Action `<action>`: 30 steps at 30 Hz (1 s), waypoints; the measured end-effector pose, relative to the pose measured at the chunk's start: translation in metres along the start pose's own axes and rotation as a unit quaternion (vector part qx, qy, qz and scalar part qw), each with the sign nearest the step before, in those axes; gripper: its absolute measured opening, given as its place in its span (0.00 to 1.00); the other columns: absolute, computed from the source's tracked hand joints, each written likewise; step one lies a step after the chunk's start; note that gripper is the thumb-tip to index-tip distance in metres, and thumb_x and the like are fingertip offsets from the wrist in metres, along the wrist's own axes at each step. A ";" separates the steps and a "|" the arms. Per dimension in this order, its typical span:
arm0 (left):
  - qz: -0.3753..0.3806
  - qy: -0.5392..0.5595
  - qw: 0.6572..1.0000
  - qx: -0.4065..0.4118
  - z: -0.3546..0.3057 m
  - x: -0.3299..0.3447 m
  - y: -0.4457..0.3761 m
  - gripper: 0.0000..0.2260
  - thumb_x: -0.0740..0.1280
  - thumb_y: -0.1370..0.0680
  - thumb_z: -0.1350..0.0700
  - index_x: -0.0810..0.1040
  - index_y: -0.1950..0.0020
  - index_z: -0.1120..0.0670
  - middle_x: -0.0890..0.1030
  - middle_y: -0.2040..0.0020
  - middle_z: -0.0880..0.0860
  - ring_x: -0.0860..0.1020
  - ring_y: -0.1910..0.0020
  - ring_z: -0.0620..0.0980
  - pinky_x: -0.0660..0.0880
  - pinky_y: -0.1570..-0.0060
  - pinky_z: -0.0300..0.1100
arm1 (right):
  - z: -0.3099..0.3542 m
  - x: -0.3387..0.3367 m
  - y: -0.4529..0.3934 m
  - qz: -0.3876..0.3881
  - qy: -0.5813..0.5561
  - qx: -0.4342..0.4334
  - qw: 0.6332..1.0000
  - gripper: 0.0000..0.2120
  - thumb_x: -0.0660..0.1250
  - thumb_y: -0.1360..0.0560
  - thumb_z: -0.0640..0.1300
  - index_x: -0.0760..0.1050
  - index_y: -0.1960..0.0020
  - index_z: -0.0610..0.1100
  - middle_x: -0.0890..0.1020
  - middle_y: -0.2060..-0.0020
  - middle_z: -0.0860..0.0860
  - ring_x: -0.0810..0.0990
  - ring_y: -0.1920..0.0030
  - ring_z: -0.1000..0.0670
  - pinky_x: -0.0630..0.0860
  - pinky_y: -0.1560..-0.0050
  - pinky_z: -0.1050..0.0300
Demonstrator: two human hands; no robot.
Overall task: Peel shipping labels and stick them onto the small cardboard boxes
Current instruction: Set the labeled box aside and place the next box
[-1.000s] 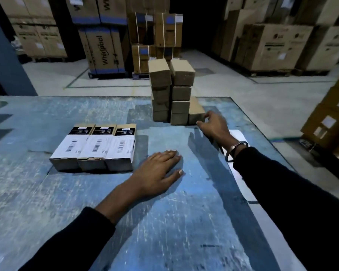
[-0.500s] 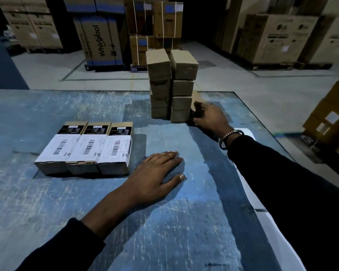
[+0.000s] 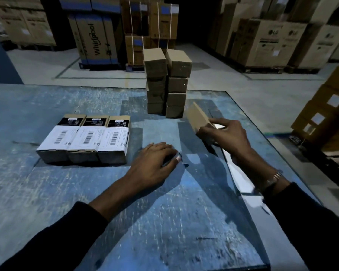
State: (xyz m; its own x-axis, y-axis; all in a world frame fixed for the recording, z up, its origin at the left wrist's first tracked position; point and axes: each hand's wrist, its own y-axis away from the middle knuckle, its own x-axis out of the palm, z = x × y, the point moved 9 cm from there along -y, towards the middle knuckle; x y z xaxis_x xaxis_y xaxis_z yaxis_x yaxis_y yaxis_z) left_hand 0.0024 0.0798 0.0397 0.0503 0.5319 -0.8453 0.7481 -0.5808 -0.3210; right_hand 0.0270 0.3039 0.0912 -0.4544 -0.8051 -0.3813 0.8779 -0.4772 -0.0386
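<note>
- A dim warehouse stacked with large brown appliance cartons (image 3: 95, 39) frames a scratched blue worktable (image 3: 67, 192) with a glossy top, where a person in dark sleeves works with bare hands.
- At left on the table, three small brown cardboard boxes with white barcode labels (image 3: 84, 139) lie side by side, touching one another, their labels facing up.
- Near the middle, the left hand (image 3: 155, 163) rests flat on the bare tabletop, fingers relaxed and spread, holding nothing.
- Behind it, toward the far edge, two stacks of plain small brown cardboard boxes (image 3: 166, 83) stand pressed together, none showing a label.
- To the right of the stacks, the right hand (image 3: 225, 135) grips a plain unlabelled brown cardboard box (image 3: 199, 118) at its near end, fingers and thumb curled round it, the box tilted and lifted off the table.
- The held box looks light and stiff; one hand carries it by its end without visible sag, so a pinch across the short sides appears enough, leaving the broad face free for a label.
- Bare card should give fair friction, though corners may crush under a hard squeeze.
- Along the table's right edge, a strip of white label backing sheet (image 3: 241, 178) lies partly hidden beneath the right forearm; thin and floppy, its labels probably lift best from a corner.
</note>
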 end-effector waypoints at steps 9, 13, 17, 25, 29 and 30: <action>-0.044 0.164 0.985 -0.043 -0.007 -0.017 0.008 0.30 0.59 0.17 0.30 0.56 0.16 0.33 0.57 0.15 0.41 0.59 0.17 0.43 0.59 0.22 0.51 | -0.051 0.013 0.118 0.173 -0.457 0.313 0.814 0.29 0.75 0.26 0.52 0.78 0.30 0.38 0.84 0.38 0.36 0.86 0.42 0.34 0.88 0.53 0.47; -0.023 0.275 0.959 -0.061 -0.004 -0.008 0.010 0.26 0.63 0.20 0.28 0.72 0.24 0.35 0.72 0.29 0.37 0.72 0.30 0.36 0.72 0.26 0.52 | -0.059 0.017 0.124 0.241 -0.396 0.315 0.828 0.29 0.68 0.21 0.56 0.73 0.27 0.38 0.84 0.39 0.34 0.86 0.46 0.30 0.86 0.57 0.52; 0.080 0.114 0.990 -0.016 -0.004 -0.003 0.011 0.39 0.60 0.26 0.21 0.66 0.19 0.38 0.71 0.29 0.44 0.74 0.31 0.45 0.75 0.30 0.54 | -0.059 0.001 0.105 0.175 -0.264 0.237 0.919 0.23 0.61 0.15 0.62 0.73 0.29 0.46 0.86 0.42 0.35 0.87 0.51 0.29 0.87 0.65 0.47; 0.122 -0.030 0.991 0.051 -0.009 -0.034 0.016 0.34 0.69 0.30 0.22 0.74 0.33 0.41 0.80 0.39 0.41 0.79 0.45 0.44 0.80 0.47 0.47 | -0.060 0.002 0.094 0.102 0.043 0.050 0.993 0.22 0.59 0.18 0.69 0.72 0.27 0.63 0.83 0.61 0.47 0.80 0.71 0.51 0.67 0.75 0.59; 0.153 -0.067 0.985 0.036 -0.001 -0.039 0.022 0.35 0.66 0.34 0.19 0.72 0.36 0.39 0.81 0.42 0.40 0.79 0.47 0.43 0.80 0.49 0.50 | -0.060 0.006 0.105 0.132 0.050 0.035 0.989 0.24 0.63 0.19 0.68 0.72 0.25 0.63 0.79 0.57 0.55 0.79 0.72 0.55 0.69 0.75 0.62; 0.154 -0.076 0.984 0.039 -0.002 -0.040 0.022 0.35 0.65 0.33 0.18 0.71 0.36 0.39 0.80 0.42 0.40 0.79 0.48 0.43 0.80 0.50 0.49 | -0.058 0.005 0.107 0.133 0.041 0.032 0.990 0.23 0.64 0.19 0.67 0.73 0.26 0.63 0.80 0.60 0.56 0.79 0.73 0.56 0.68 0.75 0.62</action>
State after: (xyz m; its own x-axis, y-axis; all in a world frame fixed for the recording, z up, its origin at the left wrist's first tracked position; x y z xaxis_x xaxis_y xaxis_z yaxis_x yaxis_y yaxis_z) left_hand 0.0176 0.0470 0.0672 0.1623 0.2279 -0.9601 0.6595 -0.7488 -0.0662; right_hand 0.1275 0.2697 0.0315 -0.1925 -0.8751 -0.4440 0.9523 -0.2758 0.1306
